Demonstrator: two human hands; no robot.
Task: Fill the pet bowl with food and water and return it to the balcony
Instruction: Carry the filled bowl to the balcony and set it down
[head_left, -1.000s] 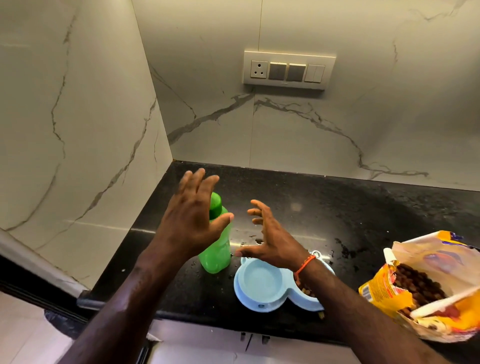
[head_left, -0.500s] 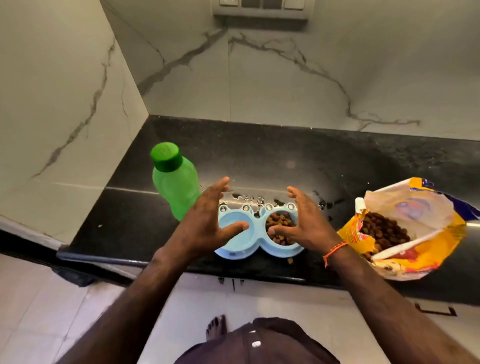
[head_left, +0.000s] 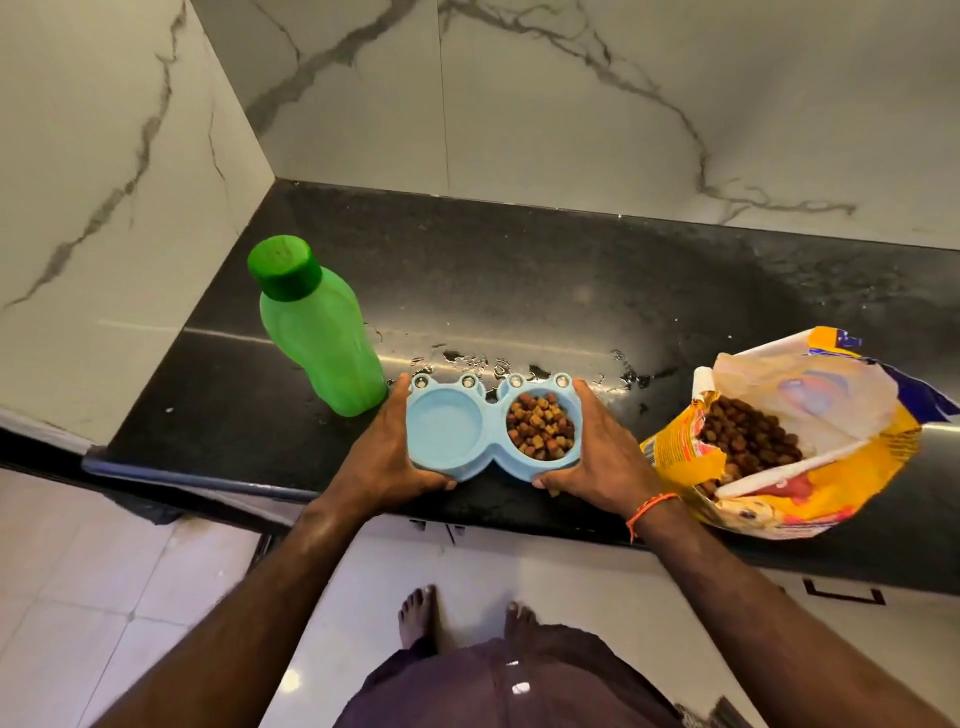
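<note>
Blue double pet bowl (head_left: 470, 434) sits at frame centre near the counter (head_left: 571, 291) edge, kibble (head_left: 540, 426) in its right cup; left hand (head_left: 384, 462) and right hand (head_left: 597, 457) clamp its ends, fingers curled round. Green bottle (head_left: 317, 327) stands upper left, open food bag (head_left: 779, 436) at right

Count from my position: one twin-well pet bowl (head_left: 451, 435) at centre, one green bottle (head_left: 322, 338) at 10 o'clock, one open kibble bag (head_left: 789, 441) at 3 o'clock.
</note>
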